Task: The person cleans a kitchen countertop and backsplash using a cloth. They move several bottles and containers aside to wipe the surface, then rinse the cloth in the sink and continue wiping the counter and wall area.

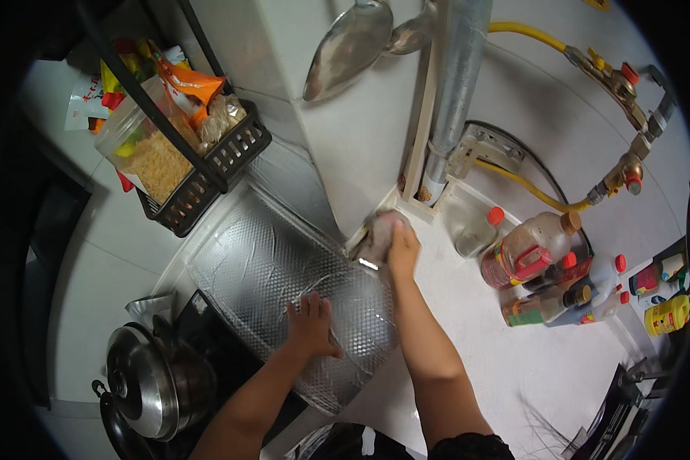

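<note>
A silver foil sheet [245, 245] with a dimpled pattern covers the surface along the wall. Flat on it rests my left hand [311, 328], fingers spread and holding nothing. My right hand [405, 249] is closed on a crumpled greyish-brown cloth [374, 239], at the foot of the white tiled wall corner [345, 153]. The cloth is bunched beside the sheet's far right edge and slightly blurred. Part of it lies hidden under my fingers.
A black basket [241, 146] with a tub and packets hangs at the left wall. A lidded metal pot [157, 383] stands lower left. Several bottles [529, 249] fill the right. Behind are a metal pipe [460, 77], yellow gas hose [521, 29] and hanging ladle [349, 50].
</note>
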`<state>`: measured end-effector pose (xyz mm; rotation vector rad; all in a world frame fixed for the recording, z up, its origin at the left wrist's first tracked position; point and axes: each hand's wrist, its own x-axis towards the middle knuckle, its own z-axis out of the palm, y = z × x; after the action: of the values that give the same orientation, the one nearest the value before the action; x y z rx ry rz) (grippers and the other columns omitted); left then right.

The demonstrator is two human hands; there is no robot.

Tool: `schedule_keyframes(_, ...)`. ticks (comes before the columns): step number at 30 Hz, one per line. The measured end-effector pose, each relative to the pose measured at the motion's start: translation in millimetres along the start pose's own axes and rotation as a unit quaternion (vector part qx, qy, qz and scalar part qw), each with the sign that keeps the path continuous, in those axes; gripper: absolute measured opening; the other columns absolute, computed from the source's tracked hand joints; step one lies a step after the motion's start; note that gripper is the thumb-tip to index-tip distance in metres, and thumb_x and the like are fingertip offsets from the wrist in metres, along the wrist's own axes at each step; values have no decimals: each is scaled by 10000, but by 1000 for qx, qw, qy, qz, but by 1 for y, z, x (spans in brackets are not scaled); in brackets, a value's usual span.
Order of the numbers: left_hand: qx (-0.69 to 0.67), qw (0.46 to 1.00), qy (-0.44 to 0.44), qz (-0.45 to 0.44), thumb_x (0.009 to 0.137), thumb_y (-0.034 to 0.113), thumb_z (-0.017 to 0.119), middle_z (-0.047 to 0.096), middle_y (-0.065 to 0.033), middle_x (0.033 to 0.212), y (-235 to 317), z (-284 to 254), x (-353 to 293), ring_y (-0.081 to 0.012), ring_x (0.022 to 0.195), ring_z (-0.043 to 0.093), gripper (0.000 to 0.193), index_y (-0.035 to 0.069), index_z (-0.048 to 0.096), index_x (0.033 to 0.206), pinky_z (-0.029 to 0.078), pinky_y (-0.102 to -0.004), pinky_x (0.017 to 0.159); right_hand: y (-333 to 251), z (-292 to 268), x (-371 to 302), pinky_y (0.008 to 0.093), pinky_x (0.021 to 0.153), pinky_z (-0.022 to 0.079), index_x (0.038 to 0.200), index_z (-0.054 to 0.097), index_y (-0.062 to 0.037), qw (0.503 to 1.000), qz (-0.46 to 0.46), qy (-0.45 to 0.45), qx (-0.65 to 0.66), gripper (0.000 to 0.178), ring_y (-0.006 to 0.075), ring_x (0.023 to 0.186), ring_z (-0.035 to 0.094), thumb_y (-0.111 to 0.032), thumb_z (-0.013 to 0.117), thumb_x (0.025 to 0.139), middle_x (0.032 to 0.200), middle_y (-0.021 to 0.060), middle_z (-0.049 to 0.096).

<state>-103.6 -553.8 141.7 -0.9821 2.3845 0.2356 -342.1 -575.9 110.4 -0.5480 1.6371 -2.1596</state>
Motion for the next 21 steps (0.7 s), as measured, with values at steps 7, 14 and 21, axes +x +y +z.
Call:
schedule_keyframes(7,33,999,-39,-6,551,711,781,111,-279,1548,5,-2,8,-485,1421,124,1347,-9,146,1495,103,-645,1128,30,20,-1,363,928,447,1216,614,-39,977,-50,-19,-208,399,312,1083,538,-177,695,850,1157,201,543)
schedule_keyframes(14,-2,1000,20,10,523,704,791,79,-307,1544,1,13,5,-509,1421,86,1362,-30,165,1484,79,-658,1122,57,46,47,402,838,475,990,516,2,955,30,201,-216,445,350,893,605,-316,751,787,948,208,619)
schedule_keyframes(21,-15,1000,4,12,540,658,814,101,-315,1540,4,1,4,-521,1414,103,1328,-43,192,1481,90,-646,1127,46,38,24,433,828,487,992,520,-17,958,99,101,-248,441,404,913,629,-329,718,752,973,247,644)
